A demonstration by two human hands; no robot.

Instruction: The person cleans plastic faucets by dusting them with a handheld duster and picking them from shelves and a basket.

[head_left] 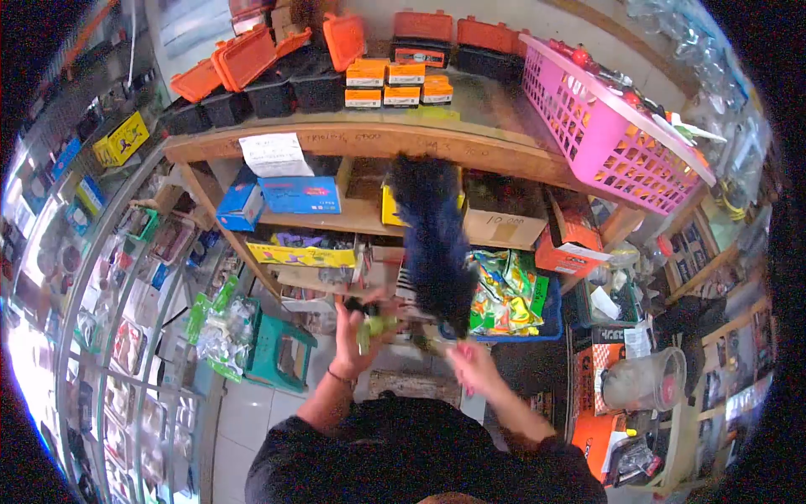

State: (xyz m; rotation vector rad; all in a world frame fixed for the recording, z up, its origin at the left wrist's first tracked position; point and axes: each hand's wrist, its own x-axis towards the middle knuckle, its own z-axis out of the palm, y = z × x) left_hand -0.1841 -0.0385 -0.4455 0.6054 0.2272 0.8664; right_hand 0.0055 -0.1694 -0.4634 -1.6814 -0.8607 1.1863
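Observation:
My right hand (pixel 473 370) is closed round the handle of a dark, fluffy duster (pixel 432 244), which points away from me and is blurred by motion. The duster's head passes in front of the shelf's wooden edge and the boxes below it. My left hand (pixel 354 343) holds a small yellow-green item with a black part (pixel 367 326); its exact kind is too blurred to make out. Near my right hand, a blue tray (pixel 552 323) holds green and yellow packets (pixel 508 290). A yellow box (pixel 302 254) stands beyond my left hand.
On the upper wooden shelf (pixel 361 144) stand small orange-and-white boxes (pixel 401 74), black cases with orange lids (pixel 243 57) and a pink basket (pixel 621 134). Below are blue boxes (pixel 300 195). A teal stool (pixel 281 344) is at left, a clear tub (pixel 642 380) at right.

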